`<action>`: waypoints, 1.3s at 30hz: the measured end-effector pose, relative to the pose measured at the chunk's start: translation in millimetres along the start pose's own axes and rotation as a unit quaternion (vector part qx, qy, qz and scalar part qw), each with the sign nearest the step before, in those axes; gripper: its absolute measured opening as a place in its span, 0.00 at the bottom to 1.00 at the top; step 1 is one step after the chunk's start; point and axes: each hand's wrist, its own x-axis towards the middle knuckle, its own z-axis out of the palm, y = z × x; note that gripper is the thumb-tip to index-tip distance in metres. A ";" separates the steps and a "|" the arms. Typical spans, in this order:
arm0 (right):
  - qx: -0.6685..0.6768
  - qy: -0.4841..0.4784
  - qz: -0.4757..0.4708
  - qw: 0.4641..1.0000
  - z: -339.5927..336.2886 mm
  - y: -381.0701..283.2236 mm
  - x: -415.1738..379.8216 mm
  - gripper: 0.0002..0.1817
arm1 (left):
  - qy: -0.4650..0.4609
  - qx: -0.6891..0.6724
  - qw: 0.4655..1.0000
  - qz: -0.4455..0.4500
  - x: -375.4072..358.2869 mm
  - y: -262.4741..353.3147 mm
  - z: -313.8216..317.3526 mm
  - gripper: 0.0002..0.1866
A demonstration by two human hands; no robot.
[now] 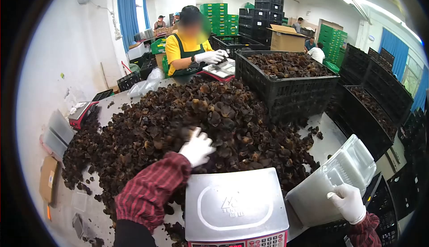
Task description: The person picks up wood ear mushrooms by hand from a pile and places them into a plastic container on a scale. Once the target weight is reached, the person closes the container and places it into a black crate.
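Note:
My left hand [197, 148], in a white glove, reaches onto a large heap of dark brown wood ear mushrooms [219, 113]. Its fingers are stretched out over the pieces, and some fingertips blur. On the right, my right hand [347, 203], also gloved, grips the edge of a stack of nested clear plastic boxes [330, 175], its fingers bent against the plastic. Between both hands sits a digital scale [237, 204] with a bare metal plate; its red keypad is partly cut off by the lower edge of the view.
Across the table, a co-worker [190, 52] in white gloves handles a container over another scale [220, 69]. A black crate [295, 88] of mushrooms stands behind the heap. Another red scale [82, 114] and clear lids [58, 133] lie to the left. More black crates [364, 113] stand at right.

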 end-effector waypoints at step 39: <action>0.033 -0.018 0.062 0.997 -4.4 -7.8 0.1 0.15 | -0.184 -0.165 0.965 0.089 14.5 18.2 32.2 0.15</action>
